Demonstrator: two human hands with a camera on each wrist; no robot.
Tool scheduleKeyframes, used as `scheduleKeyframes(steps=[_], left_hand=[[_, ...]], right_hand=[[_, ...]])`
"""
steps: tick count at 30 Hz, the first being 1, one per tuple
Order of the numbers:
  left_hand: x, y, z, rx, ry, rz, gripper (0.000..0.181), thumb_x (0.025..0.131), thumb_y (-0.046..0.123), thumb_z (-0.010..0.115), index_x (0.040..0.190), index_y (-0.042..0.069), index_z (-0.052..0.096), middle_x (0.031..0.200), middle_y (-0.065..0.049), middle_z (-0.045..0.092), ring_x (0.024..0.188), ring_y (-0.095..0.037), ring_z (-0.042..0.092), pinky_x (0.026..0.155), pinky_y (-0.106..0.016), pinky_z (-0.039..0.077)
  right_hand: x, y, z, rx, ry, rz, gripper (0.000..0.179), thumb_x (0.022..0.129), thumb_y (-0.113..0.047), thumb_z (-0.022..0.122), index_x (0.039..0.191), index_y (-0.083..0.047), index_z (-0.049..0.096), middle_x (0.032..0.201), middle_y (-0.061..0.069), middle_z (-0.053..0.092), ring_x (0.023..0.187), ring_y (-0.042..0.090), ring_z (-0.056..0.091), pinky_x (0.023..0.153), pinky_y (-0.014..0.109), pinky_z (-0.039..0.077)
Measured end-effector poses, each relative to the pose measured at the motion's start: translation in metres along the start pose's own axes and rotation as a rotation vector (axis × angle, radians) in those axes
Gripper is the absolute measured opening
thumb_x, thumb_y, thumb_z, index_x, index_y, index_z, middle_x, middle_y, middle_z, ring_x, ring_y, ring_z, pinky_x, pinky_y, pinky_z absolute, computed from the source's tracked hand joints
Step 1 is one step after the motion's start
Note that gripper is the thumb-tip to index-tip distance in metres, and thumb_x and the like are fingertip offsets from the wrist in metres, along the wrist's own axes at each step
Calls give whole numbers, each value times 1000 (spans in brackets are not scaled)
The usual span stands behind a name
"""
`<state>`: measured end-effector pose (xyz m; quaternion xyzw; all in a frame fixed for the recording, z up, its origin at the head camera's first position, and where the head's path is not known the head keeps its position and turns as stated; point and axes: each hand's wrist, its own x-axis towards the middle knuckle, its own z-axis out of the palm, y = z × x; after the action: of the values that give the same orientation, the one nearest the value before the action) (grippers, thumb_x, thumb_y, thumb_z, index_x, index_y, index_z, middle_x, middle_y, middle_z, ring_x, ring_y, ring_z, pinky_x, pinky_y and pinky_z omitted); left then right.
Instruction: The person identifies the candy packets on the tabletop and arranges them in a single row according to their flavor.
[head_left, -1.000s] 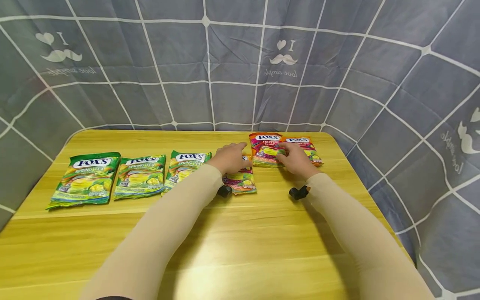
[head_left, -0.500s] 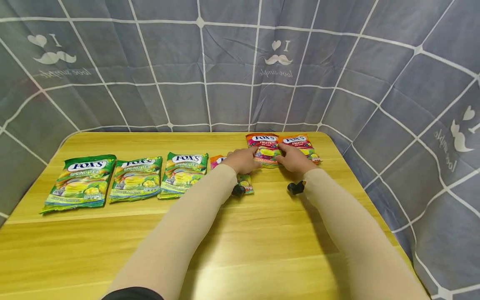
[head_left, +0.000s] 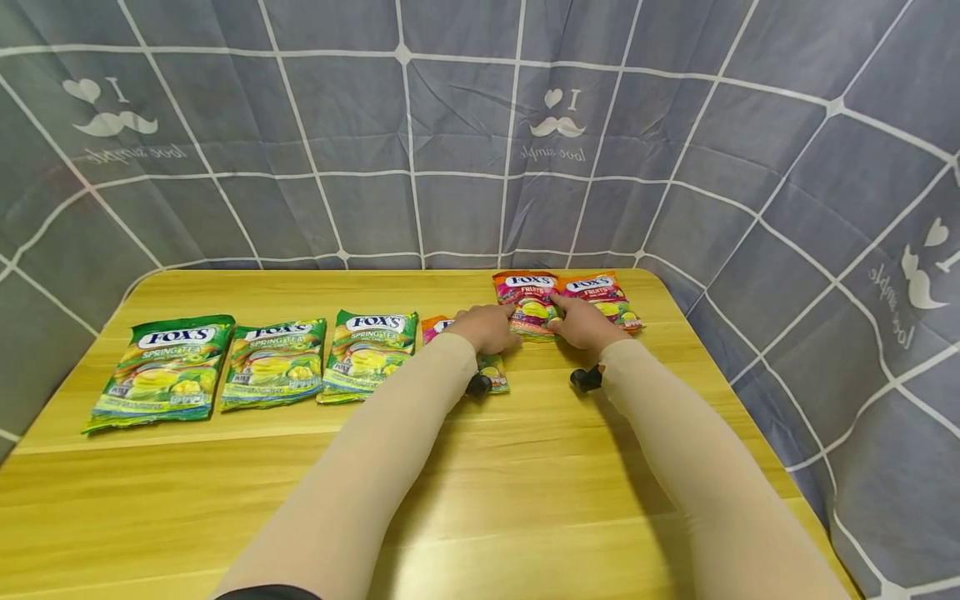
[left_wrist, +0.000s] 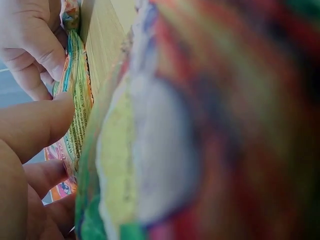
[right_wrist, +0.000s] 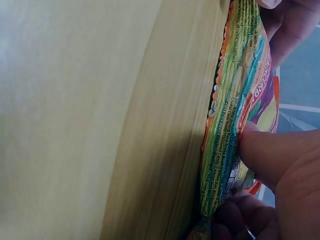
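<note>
A red FOX'S Fruits candy bag (head_left: 531, 293) lies at the back right of the table, with a hand at each side. My left hand (head_left: 486, 328) holds its left edge; in the left wrist view the thumb (left_wrist: 42, 122) touches the bag's lower edge. My right hand (head_left: 587, 323) grips the right side. Close up in the right wrist view, the right thumb (right_wrist: 265, 152) presses on the bag (right_wrist: 235, 115), with fingers partly hidden behind it. Another red Fruits bag (head_left: 597, 289) adjoins on the right. Under my left wrist, a further red bag (head_left: 493, 372) is mostly covered.
Three green FOX'S Spring Tea bags stretch leftward in a row: one (head_left: 371, 346) near the middle, one (head_left: 275, 362) beside it, one (head_left: 165, 371) at far left. A grey checked curtain (head_left: 360, 212) hangs behind the wooden table (head_left: 540, 483).
My left hand has come right, from above the partly covered red bag to the left edge of the back one. The right hand has stayed at that bag's right side.
</note>
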<state>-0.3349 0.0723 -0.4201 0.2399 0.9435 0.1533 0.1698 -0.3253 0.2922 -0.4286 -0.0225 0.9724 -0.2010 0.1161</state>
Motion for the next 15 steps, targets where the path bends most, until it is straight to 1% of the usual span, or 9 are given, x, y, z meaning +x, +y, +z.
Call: scheduleKeyframes(steps=[6, 11, 15], left_hand=[[2, -2, 3, 8, 0, -1, 78, 102, 52, 62, 168, 24, 32, 165, -7, 48, 150, -40, 45, 118, -56, 35], [1, -1, 2, -5, -3, -3, 78, 101, 51, 63, 168, 24, 32, 165, -7, 47, 151, -41, 44, 121, -56, 33], [0, 0, 1, 3, -4, -2, 79, 101, 51, 64, 167, 23, 33, 165, -7, 47, 150, -41, 45, 120, -56, 34]], right_hand=[[0, 0, 1, 7, -8, 7, 73, 108, -30, 60, 170, -21, 22, 169, 21, 36, 156, 43, 34, 127, 59, 28], [-2, -2, 0, 21, -12, 15, 72, 108, -29, 60, 170, -19, 23, 169, 22, 35, 156, 44, 33, 128, 60, 27], [-3, -3, 0, 15, -4, 13, 72, 108, -29, 60, 170, -18, 24, 169, 22, 34, 157, 44, 32, 128, 60, 26]])
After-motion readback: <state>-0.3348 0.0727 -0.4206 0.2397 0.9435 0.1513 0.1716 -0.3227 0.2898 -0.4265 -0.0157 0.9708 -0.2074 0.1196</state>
